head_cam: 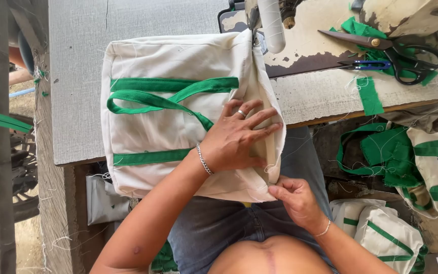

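Note:
A cream cloth bag [158,127] with green straps [163,99] lies across the grey table and over my lap. Its right edge runs up to the needle of a sewing machine [269,20]. My left hand [236,137] presses flat on the bag near that edge, fingers spread, with a ring and a bracelet on it. Below it, my right hand [292,198] pinches the bag's lower right corner between thumb and fingers.
Black-handled scissors [396,50], small blue snips [363,64] and green fabric scraps [368,94] lie on the worn machine table [325,91] at the right. More cream and green bags [406,157] are piled on the floor at the right. A wooden post [1,152] stands at the left.

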